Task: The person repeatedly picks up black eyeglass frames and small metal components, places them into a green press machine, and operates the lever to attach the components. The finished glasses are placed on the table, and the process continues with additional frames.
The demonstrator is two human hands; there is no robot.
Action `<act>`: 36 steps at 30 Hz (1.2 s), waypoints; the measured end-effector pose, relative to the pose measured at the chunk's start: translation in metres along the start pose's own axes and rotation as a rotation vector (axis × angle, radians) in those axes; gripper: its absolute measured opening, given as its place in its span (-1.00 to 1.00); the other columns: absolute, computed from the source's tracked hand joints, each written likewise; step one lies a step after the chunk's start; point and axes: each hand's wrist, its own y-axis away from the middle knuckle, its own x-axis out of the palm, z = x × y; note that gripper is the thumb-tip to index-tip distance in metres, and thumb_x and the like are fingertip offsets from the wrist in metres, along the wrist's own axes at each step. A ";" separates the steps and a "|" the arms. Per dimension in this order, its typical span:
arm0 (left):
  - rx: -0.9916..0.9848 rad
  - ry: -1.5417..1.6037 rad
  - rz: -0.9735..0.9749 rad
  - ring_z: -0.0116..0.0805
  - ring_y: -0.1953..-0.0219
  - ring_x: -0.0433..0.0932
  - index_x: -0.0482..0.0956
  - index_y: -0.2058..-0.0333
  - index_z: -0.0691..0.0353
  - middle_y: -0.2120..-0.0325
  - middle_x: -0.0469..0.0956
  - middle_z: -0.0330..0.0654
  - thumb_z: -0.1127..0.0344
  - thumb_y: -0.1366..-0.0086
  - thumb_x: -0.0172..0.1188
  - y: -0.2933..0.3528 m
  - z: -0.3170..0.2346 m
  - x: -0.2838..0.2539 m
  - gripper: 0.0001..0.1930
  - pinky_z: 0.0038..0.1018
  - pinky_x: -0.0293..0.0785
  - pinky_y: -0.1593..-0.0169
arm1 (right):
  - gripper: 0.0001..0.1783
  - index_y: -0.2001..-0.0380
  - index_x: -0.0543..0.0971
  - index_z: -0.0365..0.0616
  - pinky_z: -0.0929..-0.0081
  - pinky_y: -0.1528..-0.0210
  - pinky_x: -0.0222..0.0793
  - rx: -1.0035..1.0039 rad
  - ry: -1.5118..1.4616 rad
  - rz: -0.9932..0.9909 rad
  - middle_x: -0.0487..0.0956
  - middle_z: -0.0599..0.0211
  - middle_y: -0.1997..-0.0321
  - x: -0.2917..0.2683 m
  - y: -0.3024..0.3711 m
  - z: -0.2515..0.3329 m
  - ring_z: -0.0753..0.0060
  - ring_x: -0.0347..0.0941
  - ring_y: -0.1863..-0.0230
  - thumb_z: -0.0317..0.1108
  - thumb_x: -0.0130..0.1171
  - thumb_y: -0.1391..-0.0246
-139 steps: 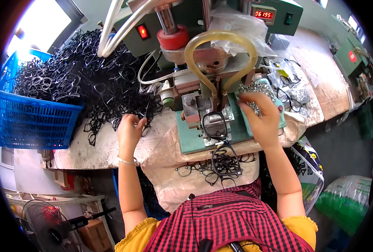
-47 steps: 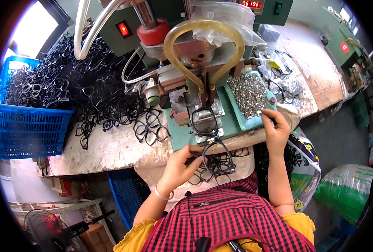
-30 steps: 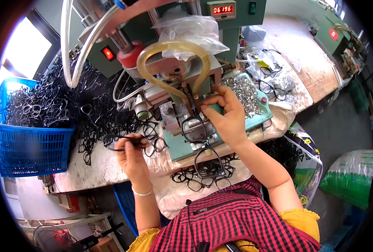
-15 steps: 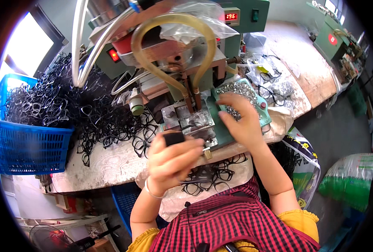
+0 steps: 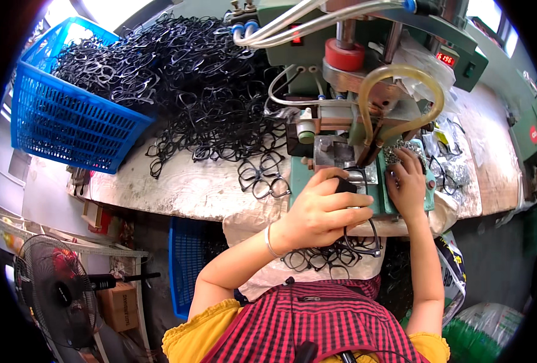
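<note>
**Left hand curled at the machine, right hand among the metal bits**

The wooden workbench bore nearly everything. The green machine stood ahead of the person, probably so that both hands could reach its metal block. To its left, the heap of black frames spread out from a blue basket, seemingly to suit the left hand. That left hand had its fingers curled around a dark piece, mostly covered. One spectacle frame reached from beside the block down past the bench edge, partly beneath those fingers; I could not tell whether they gripped it too. The right hand dipped into the green tray, likely kept close for its metal bits; its fingers were bent, and any pinch was hidden.

Counted: two blue baskets, the second basket below bench level; one tray; one frame at the block; at least two loose frames beside the machine; several lower frames near the apron. Heap and bits were beyond counting.
</note>
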 end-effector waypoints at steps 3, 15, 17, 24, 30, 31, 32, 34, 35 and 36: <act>-0.098 -0.058 -0.073 -0.13 0.06 0.63 0.64 0.04 0.11 0.00 0.66 -0.20 0.35 -0.07 0.44 0.016 -0.018 0.009 -0.58 -0.07 0.45 -0.22 | -0.93 0.37 0.56 -0.23 0.13 -0.15 0.42 -0.032 -0.028 -0.007 0.62 0.17 -0.06 0.011 -0.009 -0.010 -0.05 0.44 -0.22 -0.53 0.22 -0.03; -0.595 -0.789 -0.301 -0.19 0.10 0.60 0.68 0.26 0.22 0.19 0.67 -0.17 0.54 -0.17 0.33 0.082 0.015 -0.112 -0.85 -0.33 0.38 0.04 | -0.84 0.14 0.64 -0.27 0.68 0.03 0.43 0.741 -1.060 -0.520 0.66 0.38 0.19 0.033 0.017 -0.019 0.64 0.55 0.16 -0.51 0.27 -0.22; -0.574 -0.777 -0.210 -0.20 0.28 0.52 0.70 0.34 0.17 0.28 0.65 -0.20 0.44 -0.16 0.37 0.081 0.045 -0.101 -0.92 -0.37 0.35 0.14 | -0.85 0.15 0.64 -0.27 0.67 -0.01 0.44 0.681 -1.089 -0.522 0.68 0.35 0.19 0.032 0.002 -0.004 0.60 0.58 0.13 -0.55 0.27 -0.20; -1.014 -0.983 0.061 -0.07 0.10 0.44 0.73 0.56 0.13 0.28 0.56 -0.18 0.13 -0.09 0.40 0.121 0.125 -0.018 -0.78 -0.15 0.33 0.03 | -0.79 0.10 0.67 -0.30 0.63 -0.01 0.42 0.798 -0.745 -0.377 0.68 0.35 0.17 0.006 0.019 -0.001 0.60 0.55 0.11 -0.54 0.27 -0.20; -0.879 -0.683 -0.300 -0.08 0.47 0.49 0.50 0.46 0.27 0.51 0.55 -0.09 0.37 -0.24 0.24 0.131 0.117 -0.046 -0.85 -0.26 0.43 0.32 | -0.84 0.15 0.67 -0.33 0.63 0.03 0.41 0.745 -0.475 -0.401 0.67 0.37 0.16 -0.029 0.078 -0.014 0.62 0.53 0.13 -0.57 0.25 -0.20; -0.976 -0.562 -0.410 -0.11 0.51 0.50 0.48 0.42 0.27 0.55 0.54 -0.09 0.37 -0.30 0.23 0.124 0.112 -0.049 -0.85 -0.30 0.43 0.38 | -0.85 0.16 0.67 -0.33 0.63 0.03 0.41 0.676 -0.468 -0.369 0.66 0.37 0.17 -0.033 0.072 -0.005 0.61 0.53 0.14 -0.58 0.24 -0.20; -0.913 -0.569 -0.469 -0.16 0.55 0.49 0.47 0.40 0.28 0.58 0.52 -0.09 0.35 -0.36 0.21 0.123 0.116 -0.052 -0.82 -0.34 0.42 0.42 | -0.85 0.17 0.66 -0.34 0.62 0.04 0.41 0.607 -0.460 -0.336 0.66 0.37 0.18 -0.036 0.063 0.004 0.60 0.53 0.15 -0.59 0.23 -0.20; -0.964 -0.448 -0.514 -0.27 0.52 0.47 0.49 0.35 0.30 0.55 0.52 -0.13 0.32 -0.38 0.21 0.123 0.123 -0.057 -0.82 -0.38 0.42 0.38 | -0.85 0.25 0.67 -0.28 0.45 -0.02 0.42 0.469 -0.443 -0.284 0.67 0.26 0.24 -0.044 0.031 0.032 0.33 0.58 0.18 -0.62 0.25 -0.08; -0.951 -0.379 -0.551 -0.31 0.50 0.46 0.51 0.32 0.31 0.53 0.53 -0.14 0.30 -0.39 0.21 0.126 0.131 -0.055 -0.81 -0.40 0.42 0.36 | -0.83 0.25 0.68 -0.26 0.41 0.02 0.43 0.388 -0.533 -0.270 0.67 0.23 0.25 -0.046 0.012 0.048 0.27 0.58 0.20 -0.63 0.24 -0.05; -0.992 -0.336 -0.538 -0.34 0.48 0.46 0.54 0.29 0.32 0.51 0.53 -0.15 0.29 -0.40 0.21 0.124 0.132 -0.051 -0.81 -0.41 0.42 0.35 | -0.83 0.25 0.67 -0.27 0.40 0.05 0.44 0.357 -0.581 -0.223 0.67 0.21 0.26 -0.046 -0.004 0.059 0.25 0.60 0.19 -0.63 0.23 -0.05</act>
